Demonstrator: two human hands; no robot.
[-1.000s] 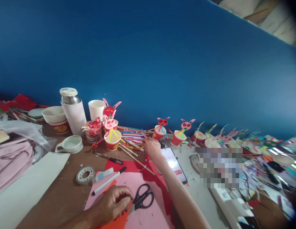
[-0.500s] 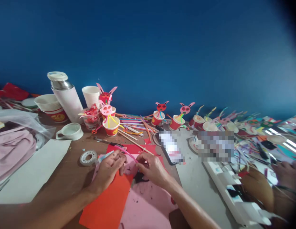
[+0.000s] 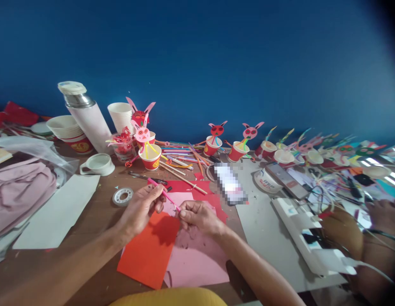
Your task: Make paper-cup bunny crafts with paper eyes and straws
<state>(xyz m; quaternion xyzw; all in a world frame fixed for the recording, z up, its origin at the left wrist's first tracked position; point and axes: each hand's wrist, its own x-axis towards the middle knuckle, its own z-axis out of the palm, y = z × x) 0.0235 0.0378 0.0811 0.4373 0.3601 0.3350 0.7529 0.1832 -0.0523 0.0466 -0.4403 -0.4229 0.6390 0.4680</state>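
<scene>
A thin pink pipe cleaner [image 3: 168, 196] spans the gap between my hands. My left hand [image 3: 140, 209] pinches its upper end, and my right hand [image 3: 197, 216] grips the lower end between thumb and fingers. Both hands are closed, over an orange-red paper sheet [image 3: 149, 250] and a pink paper sheet [image 3: 199, 263] with dark scraps on it. Red paper [image 3: 213, 198] lies just beyond. To the left of my left hand is a white tape roll [image 3: 122, 196]. A black pen-like tool [image 3: 148, 177] lies behind my hands.
Paper cups with animal-face figures [image 3: 150, 158] stand along the wall near a white thermos [image 3: 89, 121], a mug [image 3: 97, 165] and coloured sticks [image 3: 180, 151]. A phone [image 3: 228, 182], a power strip [image 3: 299, 229] and another person's hand [image 3: 384, 216] are to the right.
The pipe cleaner, curved before, now looks straighter and slants down to the right. My left hand has turned to pinch its upper end. The view has tilted slightly downward.
</scene>
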